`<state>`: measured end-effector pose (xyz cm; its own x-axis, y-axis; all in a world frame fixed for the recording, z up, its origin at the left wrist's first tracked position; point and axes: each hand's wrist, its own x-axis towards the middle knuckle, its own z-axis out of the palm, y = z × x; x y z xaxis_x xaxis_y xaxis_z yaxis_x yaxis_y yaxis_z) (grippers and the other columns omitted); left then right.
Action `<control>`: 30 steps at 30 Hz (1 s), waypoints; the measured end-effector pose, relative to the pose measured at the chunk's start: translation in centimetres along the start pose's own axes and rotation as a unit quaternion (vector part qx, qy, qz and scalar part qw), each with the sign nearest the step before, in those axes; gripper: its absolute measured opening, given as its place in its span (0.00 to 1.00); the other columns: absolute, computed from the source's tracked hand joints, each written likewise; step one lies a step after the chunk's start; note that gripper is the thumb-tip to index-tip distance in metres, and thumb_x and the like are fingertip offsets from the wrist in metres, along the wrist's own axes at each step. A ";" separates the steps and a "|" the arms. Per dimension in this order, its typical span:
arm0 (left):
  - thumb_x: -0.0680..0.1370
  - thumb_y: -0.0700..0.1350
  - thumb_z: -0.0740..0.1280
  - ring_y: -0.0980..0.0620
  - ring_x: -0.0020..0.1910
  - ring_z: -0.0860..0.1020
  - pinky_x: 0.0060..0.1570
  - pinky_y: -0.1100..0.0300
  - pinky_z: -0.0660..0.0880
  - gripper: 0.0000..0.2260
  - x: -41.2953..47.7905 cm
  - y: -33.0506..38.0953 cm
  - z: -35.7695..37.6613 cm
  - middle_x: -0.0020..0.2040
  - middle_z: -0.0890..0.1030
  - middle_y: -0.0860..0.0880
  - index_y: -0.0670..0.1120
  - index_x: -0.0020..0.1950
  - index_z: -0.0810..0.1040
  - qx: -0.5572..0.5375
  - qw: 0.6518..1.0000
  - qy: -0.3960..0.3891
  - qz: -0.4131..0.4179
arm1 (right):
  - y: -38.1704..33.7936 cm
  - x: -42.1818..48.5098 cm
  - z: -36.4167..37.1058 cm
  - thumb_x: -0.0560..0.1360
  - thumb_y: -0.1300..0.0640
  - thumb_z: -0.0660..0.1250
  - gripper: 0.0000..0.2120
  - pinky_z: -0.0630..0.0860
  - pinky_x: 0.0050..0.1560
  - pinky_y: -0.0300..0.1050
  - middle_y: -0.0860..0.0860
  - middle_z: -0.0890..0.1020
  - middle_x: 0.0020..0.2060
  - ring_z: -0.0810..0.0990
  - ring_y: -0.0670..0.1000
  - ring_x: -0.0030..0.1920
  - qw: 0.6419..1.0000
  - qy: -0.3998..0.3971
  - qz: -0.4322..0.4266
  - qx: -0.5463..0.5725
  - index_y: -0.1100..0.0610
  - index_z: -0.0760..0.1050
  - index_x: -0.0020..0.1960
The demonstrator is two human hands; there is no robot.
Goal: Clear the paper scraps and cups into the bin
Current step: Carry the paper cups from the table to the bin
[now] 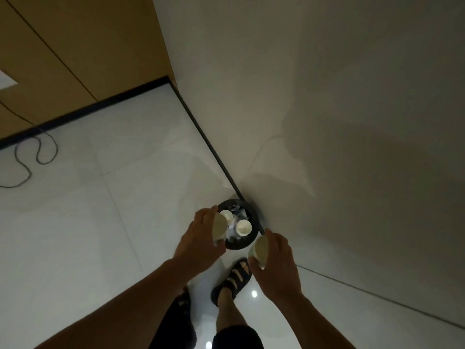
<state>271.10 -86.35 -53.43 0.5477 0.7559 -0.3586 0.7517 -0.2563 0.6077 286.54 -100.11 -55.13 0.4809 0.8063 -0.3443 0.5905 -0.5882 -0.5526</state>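
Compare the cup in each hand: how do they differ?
The left cup, in the left hand, hangs over the bin; the right cup, in the right hand, hangs outside it. The left cup is gripped from its left, the right cup from its right. Both are pale cups.

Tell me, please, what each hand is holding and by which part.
The left hand grips a paper cup round its side wall; the right hand grips a second cup likewise, by its side.

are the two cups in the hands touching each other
Apart: head view shows a clear gap, with bin rim between left-hand cup and right-hand cup.
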 end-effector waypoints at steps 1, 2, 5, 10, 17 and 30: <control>0.72 0.49 0.73 0.51 0.63 0.69 0.53 0.66 0.68 0.38 1.4 -0.2 0.9 0.70 0.62 0.50 0.49 0.76 0.56 -0.010 1.000 0.002 -0.002 | 0.7 1.4 0.6 0.73 0.46 0.72 0.37 0.77 0.60 0.48 0.51 0.66 0.69 0.70 0.51 0.66 1.000 -0.002 0.000 -0.003 0.53 0.58 0.76; 0.72 0.48 0.73 0.52 0.63 0.69 0.53 0.66 0.68 0.37 2.8 -0.5 1.9 0.70 0.62 0.50 0.49 0.76 0.56 -0.018 1.000 0.002 -0.002 | 1.3 2.9 1.2 0.73 0.46 0.72 0.37 0.78 0.58 0.48 0.52 0.66 0.69 0.71 0.52 0.64 1.000 0.000 -0.002 -0.006 0.54 0.60 0.75; 0.72 0.47 0.73 0.51 0.64 0.69 0.55 0.64 0.70 0.36 6.8 -2.6 5.4 0.71 0.62 0.50 0.49 0.75 0.58 -0.037 0.999 -0.019 -0.002 | 3.2 7.0 4.0 0.72 0.48 0.73 0.35 0.80 0.52 0.48 0.54 0.70 0.66 0.75 0.52 0.60 1.000 0.008 -0.006 -0.011 0.57 0.63 0.73; 0.71 0.45 0.74 0.48 0.66 0.69 0.60 0.57 0.74 0.37 14.4 -8.3 11.7 0.72 0.61 0.49 0.48 0.75 0.58 -0.026 0.999 -0.040 -0.002 | 7.9 14.6 11.6 0.72 0.49 0.73 0.34 0.80 0.51 0.48 0.56 0.71 0.66 0.75 0.54 0.61 0.999 0.015 -0.008 -0.028 0.58 0.65 0.72; 0.70 0.47 0.75 0.42 0.70 0.64 0.66 0.49 0.68 0.39 21.1 -16.7 21.8 0.73 0.62 0.44 0.47 0.77 0.58 0.044 0.997 -0.057 0.032 | 15.1 20.3 23.3 0.74 0.46 0.70 0.34 0.79 0.56 0.54 0.55 0.69 0.69 0.71 0.56 0.66 0.999 0.030 0.036 -0.026 0.52 0.62 0.75; 0.70 0.61 0.66 0.43 0.75 0.31 0.73 0.38 0.43 0.48 23.2 -24.5 29.3 0.77 0.34 0.47 0.51 0.79 0.40 0.247 0.951 -0.143 0.120 | 20.1 20.5 32.8 0.69 0.39 0.71 0.45 0.50 0.74 0.60 0.57 0.57 0.77 0.49 0.60 0.78 0.980 0.041 0.039 -0.189 0.52 0.54 0.78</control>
<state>276.14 -80.20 -97.43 0.7500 0.4627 -0.4726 0.6341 -0.7063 0.3147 287.05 -93.36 -98.23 0.5755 0.7591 -0.3043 0.7404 -0.6416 -0.2005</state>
